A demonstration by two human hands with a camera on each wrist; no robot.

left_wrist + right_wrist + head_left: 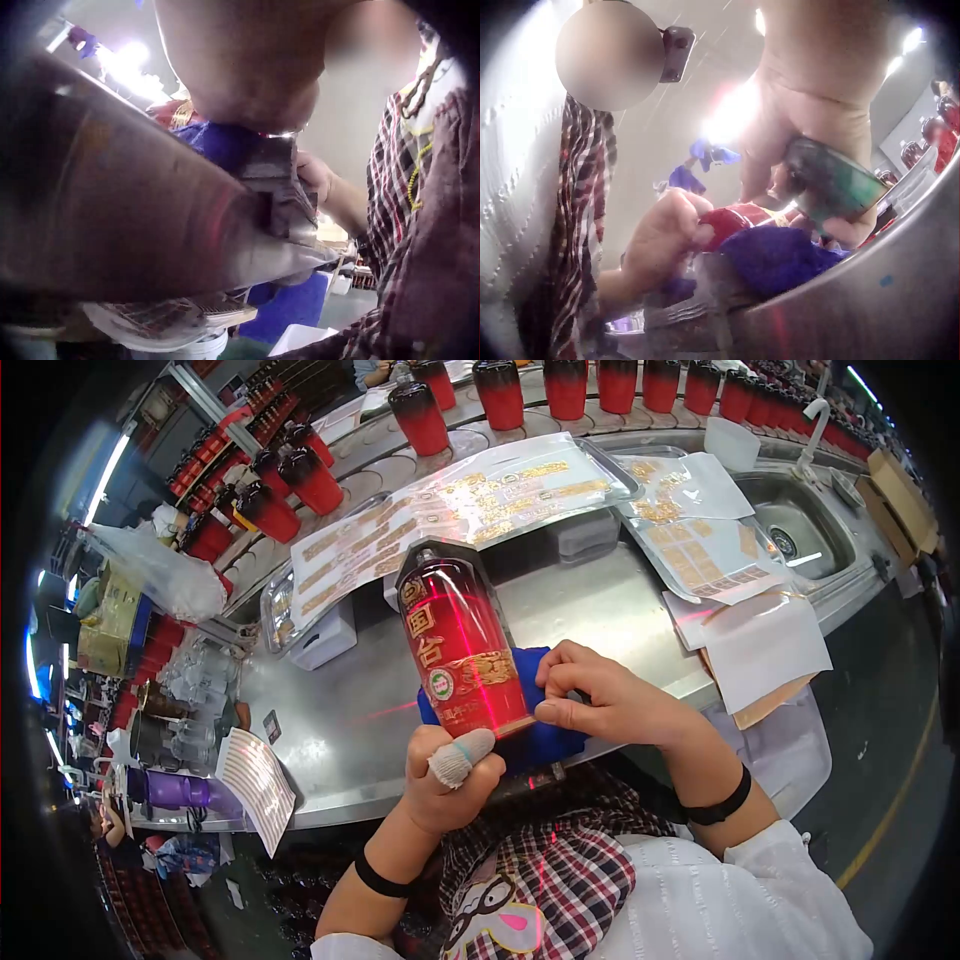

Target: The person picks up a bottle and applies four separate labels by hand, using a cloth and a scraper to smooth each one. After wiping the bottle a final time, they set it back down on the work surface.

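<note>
A red bottle (455, 630) with a dark shoulder and gold lettering lies on a blue cloth (550, 745), its base toward the person. Low on its front are a gold decorated label and a round green-and-white mark. The left hand (450, 775) grips the base; one digit wears a white cover with a green band. Right of the base, the right hand (615, 700) has bent fingers over the cloth. In the right wrist view, the right hand (817, 112) curls round a dark green piece (832, 184) beside the red bottle (727, 227). The left wrist view hides the left fingertips.
Sheets of gold labels (450, 505) lie behind the bottle, with a label tray (700, 550) at right. Beyond are a sink (800, 530) and a row of red bottles (505, 395). A striped sheet (258, 785) overhangs the table's left front edge.
</note>
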